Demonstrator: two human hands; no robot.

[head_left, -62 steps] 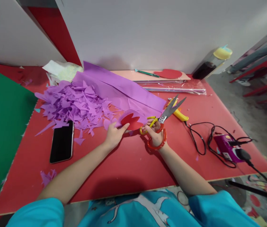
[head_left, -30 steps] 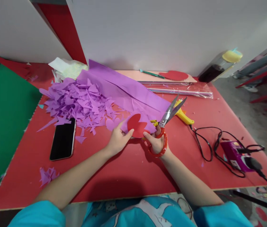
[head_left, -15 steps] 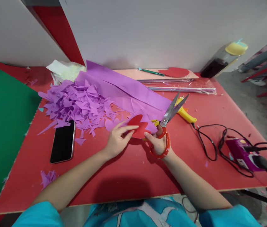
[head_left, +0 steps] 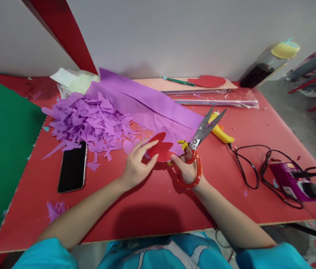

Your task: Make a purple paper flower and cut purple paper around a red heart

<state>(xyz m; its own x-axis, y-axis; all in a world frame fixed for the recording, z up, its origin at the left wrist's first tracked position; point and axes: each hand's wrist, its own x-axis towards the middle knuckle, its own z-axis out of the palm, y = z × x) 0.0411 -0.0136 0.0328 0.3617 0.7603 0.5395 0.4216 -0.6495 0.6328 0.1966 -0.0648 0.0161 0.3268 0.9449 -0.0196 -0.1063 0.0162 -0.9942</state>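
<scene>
A red petal-shaped paper piece [head_left: 161, 148] with a scalloped edge lies over a piece of purple paper [head_left: 177, 148]. My left hand [head_left: 138, 163] is at its left side, index finger and thumb spread apart against the red piece. My right hand [head_left: 187, 168] pinches the lower right of the papers under its thumb. The same hand carries orange-handled scissors [head_left: 195, 144], blades parted and pointing away from me. A yellow object [head_left: 183, 142], partly hidden, shows behind the papers.
Purple scraps [head_left: 87, 119] are heaped at the left, by a phone [head_left: 73, 168] and a green board [head_left: 6, 149]. Behind lie purple sheets [head_left: 152, 101]. A yellow glue gun [head_left: 221, 133], its cord and a purple power box [head_left: 291, 181] occupy the right; a bottle [head_left: 270, 65] stands at the back.
My left index finger and thumb have spread wider apart on the red paper. The red piece has shifted slightly left and up. My right hand still holds the scissors and the paper edge.
</scene>
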